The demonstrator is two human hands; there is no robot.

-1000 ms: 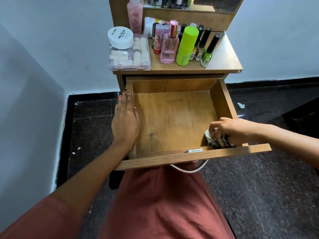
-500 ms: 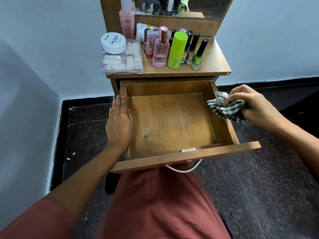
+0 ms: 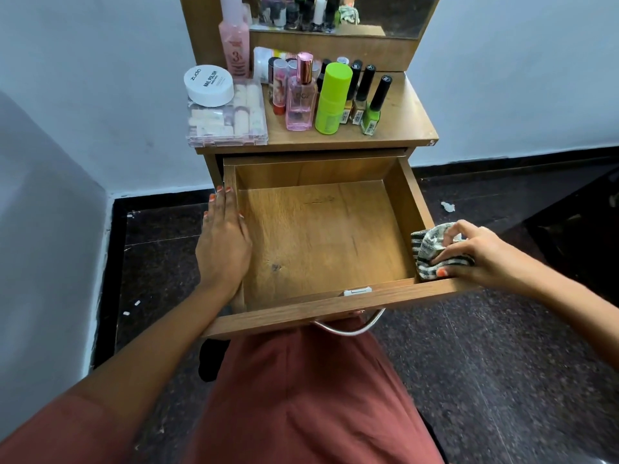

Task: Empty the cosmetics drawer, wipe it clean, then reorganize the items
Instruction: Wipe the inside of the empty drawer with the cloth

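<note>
Left hand (image 3: pixel 223 242): flat, fingers straight, resting on the drawer's left wall; same position as before.
Drawer (image 3: pixel 321 236): pulled open, floor bare, unchanged.
Cosmetics (image 3: pixel 301 102): standing on the bench (image 3: pixel 402 112) above the drawer, unmoved.
Cloth (image 3: pixel 432 249): striped, bunched on the right wall's rim near the front corner; previously raised farther back.
Right hand (image 3: pixel 475 256): fingers curled round the cloth, now lower and nearer the front.

Drawer (image 3: pixel 321 236) open below tabletop (image 3: pixel 402 118); bottles (image 3: pixel 333 98) on top, box (image 3: pixel 227 118) left of them, jar (image 3: pixel 208 84) on box.
</note>
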